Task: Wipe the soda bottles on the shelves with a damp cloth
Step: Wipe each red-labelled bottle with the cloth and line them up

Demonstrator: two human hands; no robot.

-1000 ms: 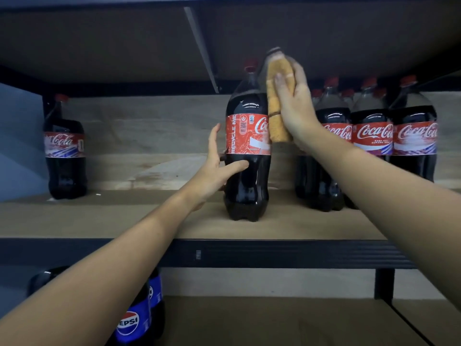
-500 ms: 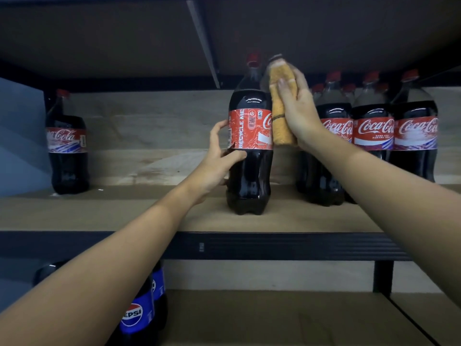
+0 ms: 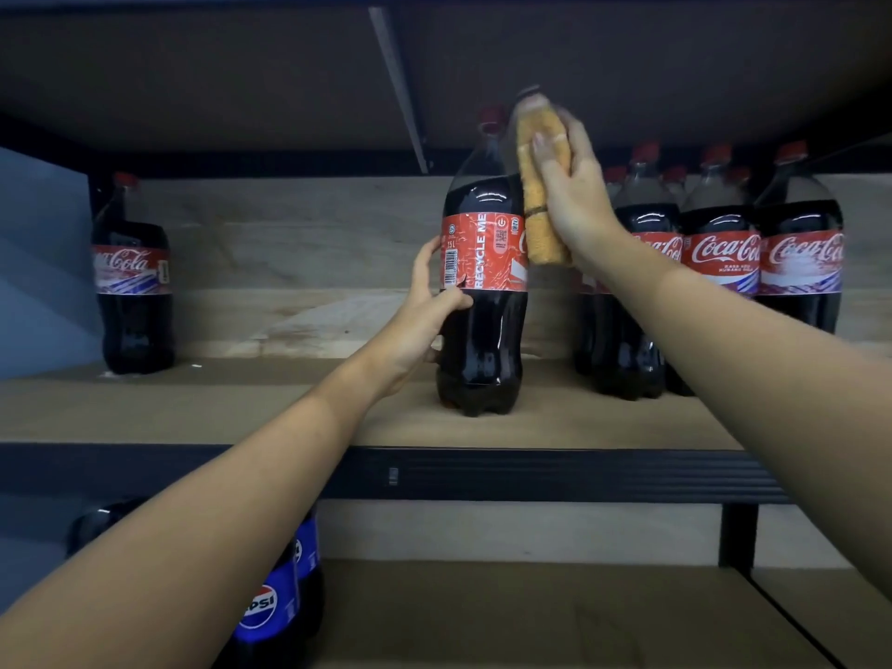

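Observation:
A large Coca-Cola bottle (image 3: 482,301) with a red cap and red label stands upright near the front of the wooden shelf (image 3: 241,408). My left hand (image 3: 425,311) grips its left side at the label's lower edge, thumb across the front. My right hand (image 3: 574,200) holds a folded yellow cloth (image 3: 538,200) and presses it against the bottle's right shoulder and upper label. The cloth hides part of the bottle's right side.
Several more Coca-Cola bottles (image 3: 719,263) stand in a group at the right, close behind my right arm. One lone bottle (image 3: 132,292) stands far left. Pepsi bottles (image 3: 280,605) sit on the lower shelf. A dark shelf board hangs low overhead.
My left hand has closed around the bottle's left side, and the bottle has turned so the barcode faces me. The cloth stays pressed on the bottle's right shoulder.

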